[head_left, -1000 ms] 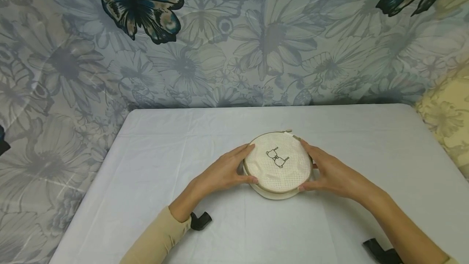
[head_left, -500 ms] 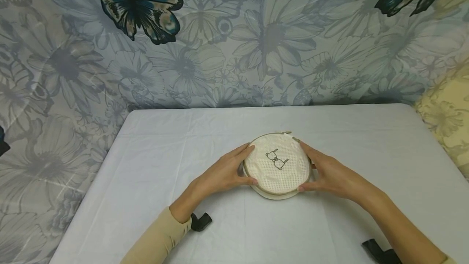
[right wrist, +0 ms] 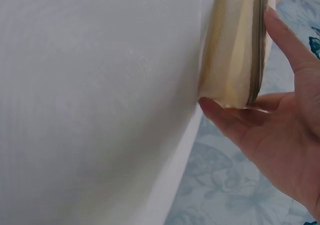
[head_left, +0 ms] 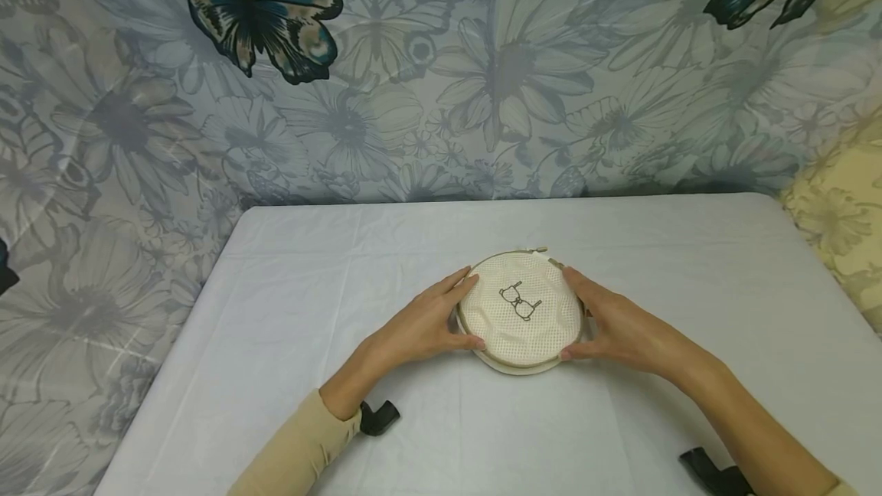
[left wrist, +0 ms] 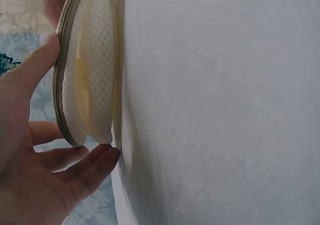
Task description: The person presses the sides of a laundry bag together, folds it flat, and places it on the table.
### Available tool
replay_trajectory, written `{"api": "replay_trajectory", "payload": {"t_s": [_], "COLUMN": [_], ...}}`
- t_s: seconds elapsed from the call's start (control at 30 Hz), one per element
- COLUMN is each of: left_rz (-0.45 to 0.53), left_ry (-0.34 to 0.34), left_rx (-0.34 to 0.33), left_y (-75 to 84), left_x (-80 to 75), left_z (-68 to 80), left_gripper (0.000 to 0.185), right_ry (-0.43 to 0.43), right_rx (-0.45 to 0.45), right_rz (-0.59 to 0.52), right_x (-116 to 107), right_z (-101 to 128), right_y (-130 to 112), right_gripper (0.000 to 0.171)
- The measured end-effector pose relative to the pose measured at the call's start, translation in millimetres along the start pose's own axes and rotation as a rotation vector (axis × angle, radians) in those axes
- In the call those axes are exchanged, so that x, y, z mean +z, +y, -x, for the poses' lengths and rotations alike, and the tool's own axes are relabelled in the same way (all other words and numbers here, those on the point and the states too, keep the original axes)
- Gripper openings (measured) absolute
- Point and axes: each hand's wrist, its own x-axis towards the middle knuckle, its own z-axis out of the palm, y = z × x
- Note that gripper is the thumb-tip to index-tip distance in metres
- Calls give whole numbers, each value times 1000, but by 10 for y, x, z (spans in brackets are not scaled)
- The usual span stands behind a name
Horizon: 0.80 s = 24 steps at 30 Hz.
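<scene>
A round, cream mesh bra wash bag (head_left: 527, 335) sits on the white table, its flat top facing up with a small dark bra outline on it. My left hand (head_left: 427, 320) holds it at the left side, thumb at the near rim and fingers round the far side. Opposite, my right hand (head_left: 623, 324) holds the right side the same way. A zip (left wrist: 59, 80) runs round the upper rim in the left wrist view; its teeth look closed there. Between rim and base, the soft mesh wall (right wrist: 225, 50) shows folds in the right wrist view. The zip pull (head_left: 540, 249) lies at the far edge.
The table (head_left: 331, 266) is covered with a white cloth. Behind it and at its left hangs a flower and butterfly print fabric (head_left: 386, 121). Black wrist camera mounts (head_left: 379, 418) are worn on both forearms.
The bag's top has sunk very slightly toward the table between the hands. Both hands keep the same hold and place.
</scene>
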Motion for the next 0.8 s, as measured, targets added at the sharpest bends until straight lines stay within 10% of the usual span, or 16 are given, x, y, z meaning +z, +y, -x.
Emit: {"api": "replay_trajectory", "payload": {"t_s": [0.8], "left_rz": [-184], "left_ry": [3], "left_rx": [126], "left_y": [151], "left_x": [-29], "left_z": [21], "left_gripper": [102], "right_ry": [83], "right_rx": [-82], "right_rz": [258], "right_x": [103], "right_z": [-27], "right_y": [-99], "right_gripper": [108]}}
